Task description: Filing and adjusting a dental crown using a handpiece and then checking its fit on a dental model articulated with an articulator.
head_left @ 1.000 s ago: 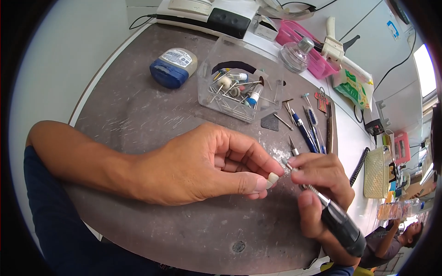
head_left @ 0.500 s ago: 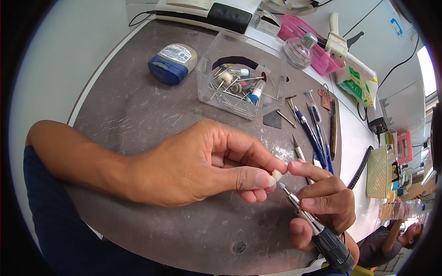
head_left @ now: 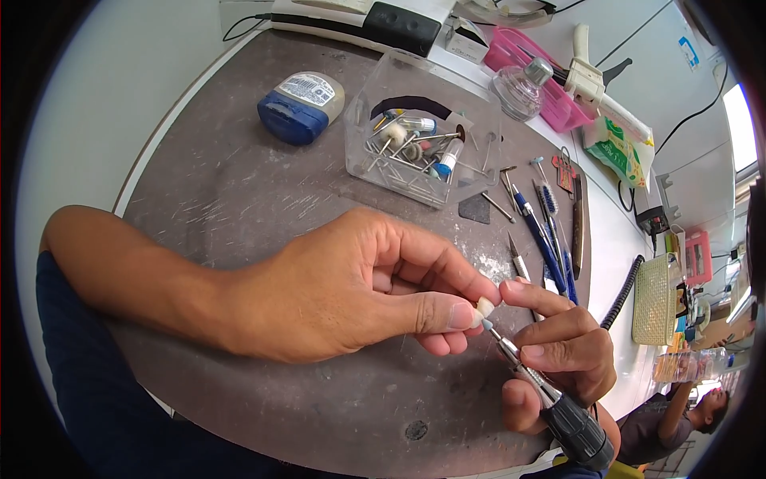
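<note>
My left hand pinches a small ivory dental crown piece between thumb and forefinger, its other fingers curled behind. It looks like two joined teeth, partly covered by the thumb. In my right hand is a rotary handpiece with a silver nose and a black ribbed body, gripped like a pen. Its pale blue grinding tip is right at the lower edge of the crown piece and seems to touch it. My right forefinger reaches over close to the left fingertips.
Beyond my hands stands a clear plastic box of burs and polishing wheels. A blue-capped bottle is left of it. Pens, a brush and a knife lie on the right, near white powder. Far right, a person sits by a basket.
My left hand has shifted slightly right with the crown piece, closing the small gap to the grinding tip. My right hand and the handpiece have hardly moved.
</note>
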`<act>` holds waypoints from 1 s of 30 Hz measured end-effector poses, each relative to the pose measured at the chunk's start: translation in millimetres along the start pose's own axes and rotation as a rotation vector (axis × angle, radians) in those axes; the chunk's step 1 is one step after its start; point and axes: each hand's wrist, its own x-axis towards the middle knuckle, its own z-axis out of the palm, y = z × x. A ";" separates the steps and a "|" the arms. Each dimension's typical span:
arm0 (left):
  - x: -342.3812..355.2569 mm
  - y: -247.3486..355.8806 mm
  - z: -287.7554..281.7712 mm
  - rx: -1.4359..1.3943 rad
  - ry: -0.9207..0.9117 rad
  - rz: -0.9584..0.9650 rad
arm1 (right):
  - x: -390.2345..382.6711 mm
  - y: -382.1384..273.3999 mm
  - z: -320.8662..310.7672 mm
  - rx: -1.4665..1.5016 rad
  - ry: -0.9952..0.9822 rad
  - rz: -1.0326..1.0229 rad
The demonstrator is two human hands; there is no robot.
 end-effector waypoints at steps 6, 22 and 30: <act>0.6 -0.5 0.0 -0.031 -0.005 -0.007 | -0.4 0.3 0.5 -0.005 0.005 -0.008; -0.2 -2.0 -1.3 -0.023 -0.021 0.000 | -3.3 4.3 1.1 -0.045 -0.021 -0.031; 0.3 -1.3 -0.8 0.011 -0.030 0.003 | -4.2 2.5 -0.6 -0.047 -0.051 -0.010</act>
